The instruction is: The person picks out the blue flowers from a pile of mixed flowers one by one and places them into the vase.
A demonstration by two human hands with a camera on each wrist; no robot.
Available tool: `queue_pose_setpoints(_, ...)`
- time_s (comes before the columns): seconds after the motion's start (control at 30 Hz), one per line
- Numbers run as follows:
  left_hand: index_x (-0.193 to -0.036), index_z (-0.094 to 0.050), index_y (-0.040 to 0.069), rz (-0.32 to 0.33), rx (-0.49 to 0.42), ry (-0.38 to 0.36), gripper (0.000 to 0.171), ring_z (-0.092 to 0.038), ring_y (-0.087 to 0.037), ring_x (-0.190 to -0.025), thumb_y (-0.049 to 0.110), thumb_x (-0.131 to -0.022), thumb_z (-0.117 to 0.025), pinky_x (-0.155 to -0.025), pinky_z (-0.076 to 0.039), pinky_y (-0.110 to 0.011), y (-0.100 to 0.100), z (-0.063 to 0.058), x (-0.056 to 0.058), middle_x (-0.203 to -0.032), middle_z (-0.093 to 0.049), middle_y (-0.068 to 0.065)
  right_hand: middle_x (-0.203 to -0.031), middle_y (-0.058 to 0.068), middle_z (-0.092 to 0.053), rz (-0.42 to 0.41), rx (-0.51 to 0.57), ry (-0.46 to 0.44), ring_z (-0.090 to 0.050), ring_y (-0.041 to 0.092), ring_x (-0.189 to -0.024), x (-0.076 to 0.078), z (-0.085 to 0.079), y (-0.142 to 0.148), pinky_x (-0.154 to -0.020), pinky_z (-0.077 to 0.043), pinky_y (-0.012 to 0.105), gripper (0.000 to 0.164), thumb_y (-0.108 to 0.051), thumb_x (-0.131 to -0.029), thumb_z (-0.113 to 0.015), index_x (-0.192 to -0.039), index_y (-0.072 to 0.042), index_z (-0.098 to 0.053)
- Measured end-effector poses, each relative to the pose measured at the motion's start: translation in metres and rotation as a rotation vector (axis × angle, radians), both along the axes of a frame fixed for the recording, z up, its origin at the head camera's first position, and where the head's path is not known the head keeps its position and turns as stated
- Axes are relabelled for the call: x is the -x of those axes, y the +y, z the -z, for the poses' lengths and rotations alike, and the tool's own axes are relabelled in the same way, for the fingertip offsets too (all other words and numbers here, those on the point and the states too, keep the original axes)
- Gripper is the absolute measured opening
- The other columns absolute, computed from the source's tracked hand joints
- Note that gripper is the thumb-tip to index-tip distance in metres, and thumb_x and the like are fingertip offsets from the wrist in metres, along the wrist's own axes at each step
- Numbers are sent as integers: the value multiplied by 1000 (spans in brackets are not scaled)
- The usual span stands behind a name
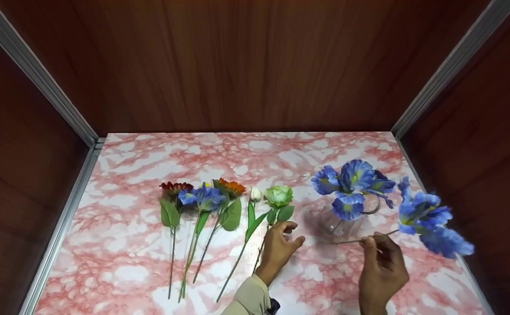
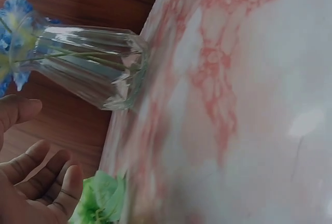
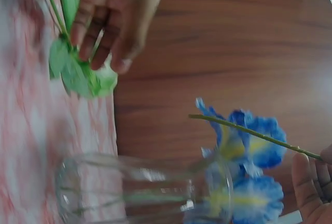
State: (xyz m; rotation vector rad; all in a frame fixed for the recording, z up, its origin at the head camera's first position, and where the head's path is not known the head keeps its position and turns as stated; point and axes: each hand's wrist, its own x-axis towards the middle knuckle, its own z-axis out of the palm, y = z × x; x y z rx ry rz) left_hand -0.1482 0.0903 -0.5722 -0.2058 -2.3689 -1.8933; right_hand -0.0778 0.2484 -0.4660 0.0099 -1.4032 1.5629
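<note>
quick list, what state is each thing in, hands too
Glass vase: upright, holding blue flowers
Right hand: pinching a stem
Held blue flower: outside the vase
Left hand: fingers loosely bent, holding nothing
Green flower: lying down
White bud: closed, lying down
Red flower: lying down
Orange flower: lying down
Leftmost blue flower: lying down

A: Where can a hand pass?
B: Over the marbled tabletop point(image 1: 246, 157), between the laid-out flowers point(image 1: 209, 200) and the brown back panel point(image 1: 255, 70).
A: And the obstacles?
B: A glass vase point(image 1: 341, 228), topped with blue blooms point(image 1: 355, 176), stands between the left hand point(image 1: 277, 247) and the flower point(image 1: 425, 213) in the right hand point(image 1: 384, 271).
</note>
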Motion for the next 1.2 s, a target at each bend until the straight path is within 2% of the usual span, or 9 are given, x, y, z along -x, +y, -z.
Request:
queue_pose_setpoints(0.13, -103, -69, 4, 14, -2, 13, 34, -65, -32, -91, 15, -73, -80, -76, -55, -35, 6, 6, 1, -102, -67, -13, -81, 20, -64, 43, 30, 2, -65, 21, -69, 1, -1, 9, -66, -54, 25, 16, 21, -81, -60, -94, 29, -56)
queue_pose_setpoints(0.23, -105, -68, 3, 26, -9, 23, 36, -65, -33, -91, 17, -73, -79, -77, -55, -36, 10, 9, 2, -103, -67, -14, -83, 20, -64, 38, 80, 31, -64, 23, -69, 2, -2, 15, -68, -54, 27, 17, 20, -82, -59, -97, 29, -56)
queue_pose_setpoints(0.47, -111, -65, 0, 61, -43, 43, 42, -66, -36, -92, 15, -74, -79, -79, -55, -40, 15, 11, 5, -106, -65, -18, -83, 17, -64, 136, 45, -8, -64, 21, -72, 3, -13, 20, -71, -53, 27, 18, 16, -85, -59, -100, 27, -58)
queue_pose_setpoints(0.6, -114, -64, 0, 65, -35, 71, 45, -66, -37, -92, 14, -74, -80, -78, -55, -40, 18, 15, 7, -108, -65, -18, -82, 18, -65, 126, 99, 31, -65, 22, -72, 7, -10, 27, -72, -53, 28, 21, 14, -85, -61, -100, 28, -57)
queue_pose_setpoints(0.7, -116, -63, 0, 77, -24, 89, 48, -66, -37, -93, 13, -73, -80, -80, -55, -39, 20, 17, 10, -110, -65, -18, -81, 21, -65, 98, 183, 102, -65, 24, -71, 12, -10, 33, -72, -53, 30, 23, 15, -83, -63, -99, 30, -55)
queue_pose_setpoints(0.8, -119, -60, -2, 96, -15, 112, 53, -65, -36, -95, 9, -72, -80, -82, -54, -38, 25, 19, 12, -112, -64, -19, -80, 22, -65, 99, 242, 134, -64, 25, -71, 15, -11, 38, -72, -54, 30, 24, 16, -81, -65, -98, 30, -55)
queue_pose_setpoints(1.03, -124, -55, -4, 106, 18, 185, 62, -63, -33, -97, 4, -69, -82, -83, -53, -35, 35, 28, 17, -113, -63, -20, -79, 21, -64, 151, 291, 112, -64, 25, -71, 18, -21, 42, -70, -55, 29, 21, 15, -80, -67, -96, 25, -60)
queue_pose_setpoints(1.2, -124, -54, -5, 112, 30, 212, 63, -63, -32, -99, 4, -68, -83, -84, -52, -30, 40, 30, 19, -116, -63, -20, -80, 24, -62, 146, 365, 163, -64, 28, -71, 20, -25, 47, -69, -55, 31, 24, 16, -77, -69, -96, 26, -59)
